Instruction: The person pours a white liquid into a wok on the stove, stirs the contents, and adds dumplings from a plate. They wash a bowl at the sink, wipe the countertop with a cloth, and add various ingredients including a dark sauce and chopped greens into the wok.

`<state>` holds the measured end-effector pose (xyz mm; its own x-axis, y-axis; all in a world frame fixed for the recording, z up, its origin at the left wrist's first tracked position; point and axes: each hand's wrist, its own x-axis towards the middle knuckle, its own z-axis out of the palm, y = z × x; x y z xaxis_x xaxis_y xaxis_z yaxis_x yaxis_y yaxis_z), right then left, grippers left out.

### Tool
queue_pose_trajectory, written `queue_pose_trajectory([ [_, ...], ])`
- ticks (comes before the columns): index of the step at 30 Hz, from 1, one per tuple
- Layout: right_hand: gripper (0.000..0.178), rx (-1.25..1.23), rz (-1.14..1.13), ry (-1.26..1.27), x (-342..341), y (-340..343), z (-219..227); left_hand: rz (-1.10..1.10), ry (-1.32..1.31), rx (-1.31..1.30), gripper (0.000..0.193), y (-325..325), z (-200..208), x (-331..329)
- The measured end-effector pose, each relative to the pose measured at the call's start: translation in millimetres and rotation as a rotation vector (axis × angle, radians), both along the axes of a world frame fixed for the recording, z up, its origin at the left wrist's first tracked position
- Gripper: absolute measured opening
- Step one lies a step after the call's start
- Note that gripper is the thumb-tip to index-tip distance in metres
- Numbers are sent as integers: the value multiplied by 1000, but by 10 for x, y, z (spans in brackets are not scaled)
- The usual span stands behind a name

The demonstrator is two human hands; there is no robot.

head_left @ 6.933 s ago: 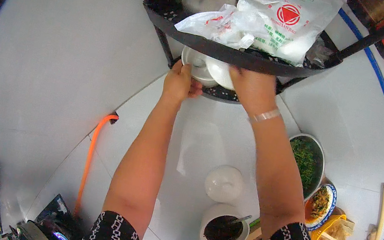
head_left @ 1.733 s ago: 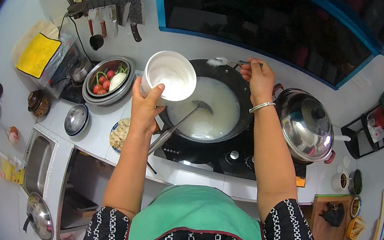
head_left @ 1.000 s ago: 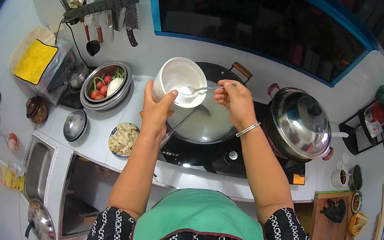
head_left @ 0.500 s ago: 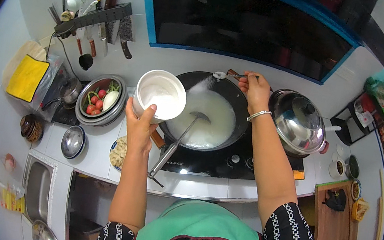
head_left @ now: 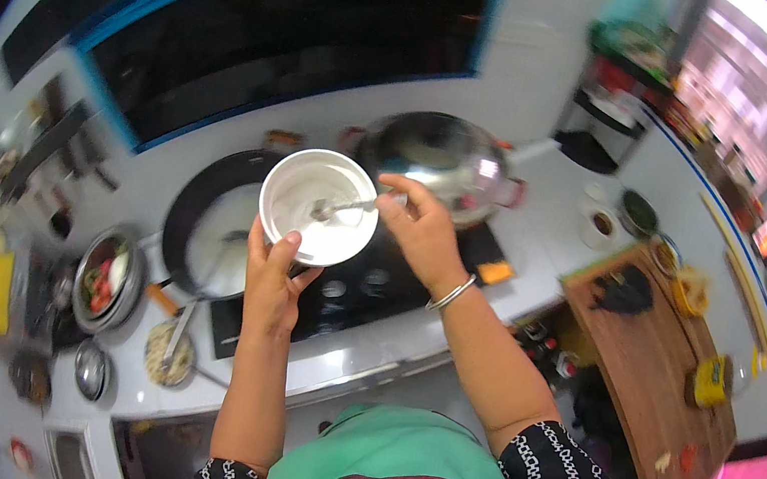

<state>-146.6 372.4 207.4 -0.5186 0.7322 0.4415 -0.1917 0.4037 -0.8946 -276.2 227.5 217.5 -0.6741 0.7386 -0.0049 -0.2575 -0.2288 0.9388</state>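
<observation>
My left hand [head_left: 272, 287] is closed round a white tub [head_left: 309, 245], holding it up by its side above the stove's front. White grains lie in the tub. In my right hand [head_left: 425, 245] the handle of a small metal spoon [head_left: 352, 205] is pinched; its bowl dips into the tub. Behind and left of the tub sits a black wok [head_left: 191, 194] with cloudy whitish liquid [head_left: 223, 238]. A long-handled ladle [head_left: 179, 332] rests in the wok, its handle jutting over the near rim. The tub hides the wok's right part.
A lidded steel pot [head_left: 432, 161] stands on the right burner. Left of the wok are stacked steel bowls with vegetables [head_left: 105, 284], a plate of pale pieces [head_left: 165, 360] and small metal bowls [head_left: 90, 368]. A wooden board [head_left: 633, 352] lies at right, bearing an oil bottle [head_left: 710, 384].
The view has swung right. The spoon, which was spilling white grains over the wok, is now inside the tub. Both hands have come together, away from the wok.
</observation>
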Motion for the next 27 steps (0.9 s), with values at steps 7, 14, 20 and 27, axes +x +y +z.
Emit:
queue_pose_trajectory([
  [7,67,-2,-34,151,2150,1154,-1281,-411,22,49,57,1747,-1139,1808],
  [14,67,-143,-224,240,2781,2262,-2373,-750,48,-69,58,3547,-2169,2213],
  [20,58,-435,-132,180,3221,3118,-2902,-939,176,-315,59,4850,-2687,2172],
  [27,26,-1017,-998,137,3504,3953,-4358,-989,235,-670,61,5361,-3387,2038],
])
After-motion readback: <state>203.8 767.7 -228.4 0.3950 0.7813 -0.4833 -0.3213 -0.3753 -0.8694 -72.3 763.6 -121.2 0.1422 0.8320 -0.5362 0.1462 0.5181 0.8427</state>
